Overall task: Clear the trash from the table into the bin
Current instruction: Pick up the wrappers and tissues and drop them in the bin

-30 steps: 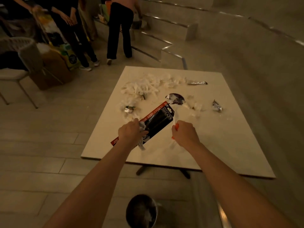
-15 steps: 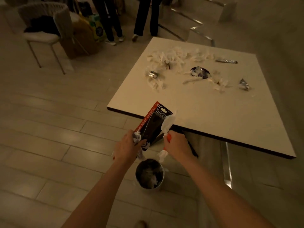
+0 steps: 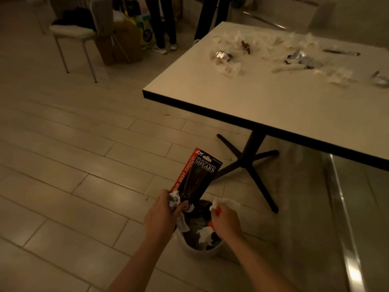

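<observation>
The grip of the left hand [image 3: 163, 213] is clenched on a shears package [image 3: 197, 178] and crumpled paper [image 3: 174, 200], that of the right hand [image 3: 226, 221] on white scraps [image 3: 216, 204], both held over the bin [image 3: 202, 248] on the floor [image 3: 84, 165] off the table's [image 3: 242, 102] near corner.

You see a glossy printed card package [image 3: 196, 178] and crumpled white paper [image 3: 205, 236] at lower centre, a smooth matt tabletop [image 3: 242, 98] upper right, shiny foil wrappers [image 3: 222, 55] on it.
</observation>
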